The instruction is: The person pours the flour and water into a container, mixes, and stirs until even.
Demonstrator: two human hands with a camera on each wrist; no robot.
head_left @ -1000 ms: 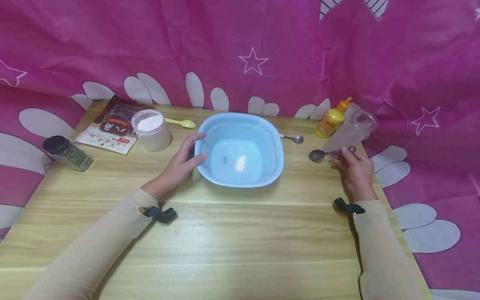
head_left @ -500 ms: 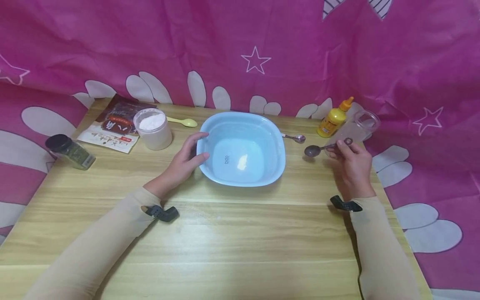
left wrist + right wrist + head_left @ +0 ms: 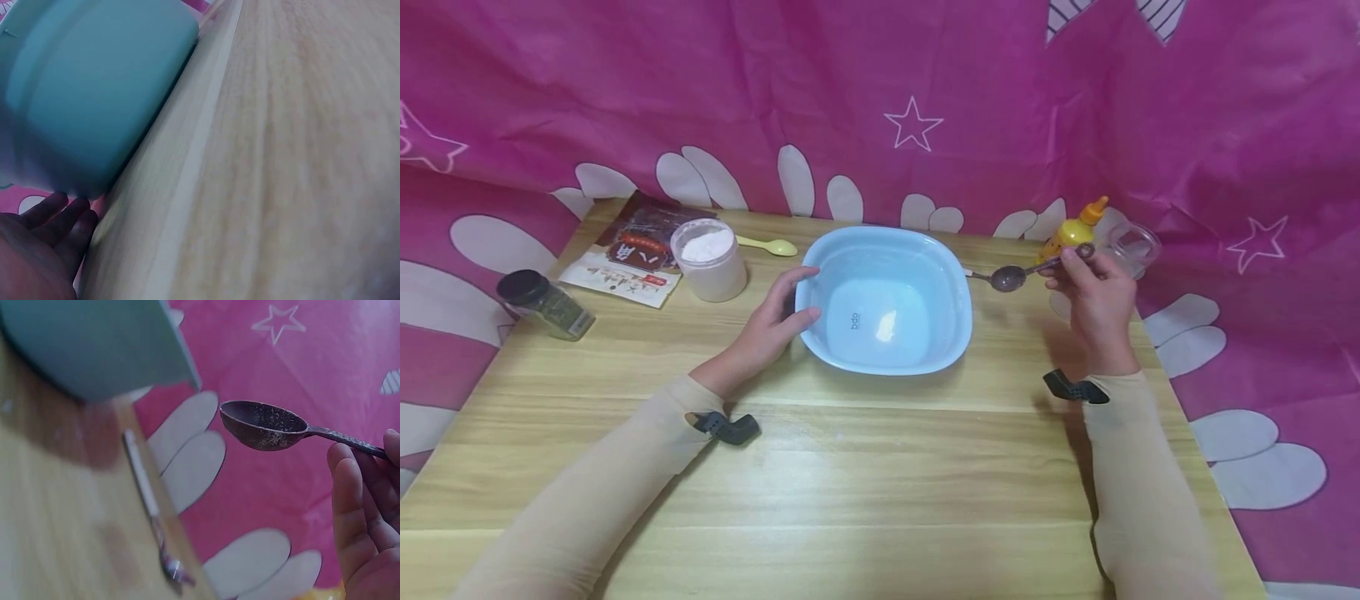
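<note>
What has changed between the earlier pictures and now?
The right hand lifted the dark spoon off the table and carried it left, toward the blue basin. The left hand stayed on the basin's rim; the basin and jars did not move.

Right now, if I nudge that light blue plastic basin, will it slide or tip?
The light blue plastic basin would probably slide: its base looks broad and flat on the smooth wooden table. It likely feels light, seeming nearly empty. The left hand on its rim should steady it.
</note>
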